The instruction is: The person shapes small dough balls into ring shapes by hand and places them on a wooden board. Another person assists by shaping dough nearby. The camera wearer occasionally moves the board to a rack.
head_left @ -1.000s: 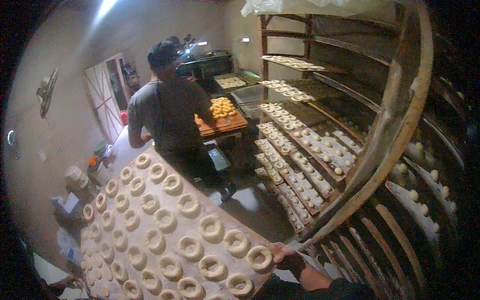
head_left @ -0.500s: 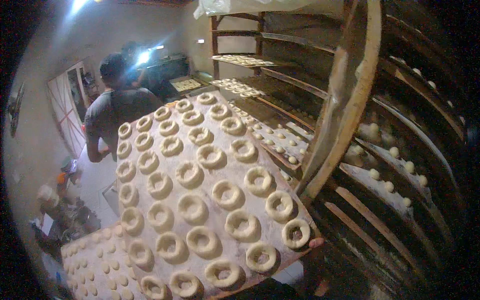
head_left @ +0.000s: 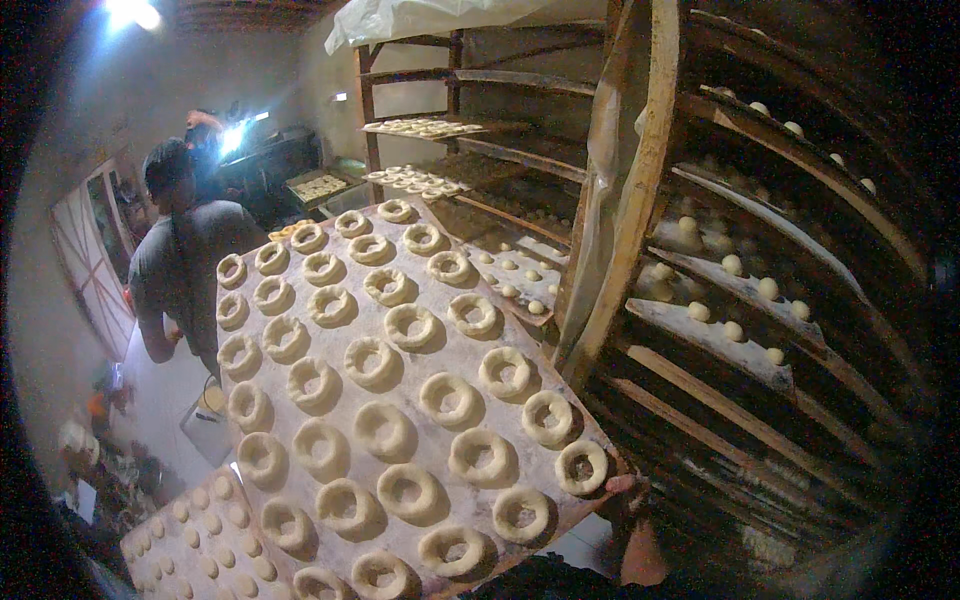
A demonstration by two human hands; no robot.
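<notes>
A broad floured board (head_left: 447, 350) fills the middle of the view, tilted, its far end pointing toward the back of the room. Rows of ring-shaped dough pieces (head_left: 383, 430) lie on it, each with a hole in the centre. My right hand (head_left: 627, 492) grips the board's right edge near the front corner; a thumb shows at the rim and the other fingers are mostly hidden beneath. My left hand does not show. Below the board's left side, a second floured board (head_left: 197, 545) bears small flat dough rounds.
Wooden racks (head_left: 640, 190) rise along the right, their shelves holding boards of round dough balls (head_left: 732, 264). Farther back, a rack board (head_left: 420, 182) carries dough rings. A person in a grey shirt (head_left: 195, 250) stands at the left, beyond the board. Plastic sheeting (head_left: 430, 20) drapes the rack top.
The view has swung right, so the racks and the person sit farther left. The board stays in my right hand, and more of my right forearm shows.
</notes>
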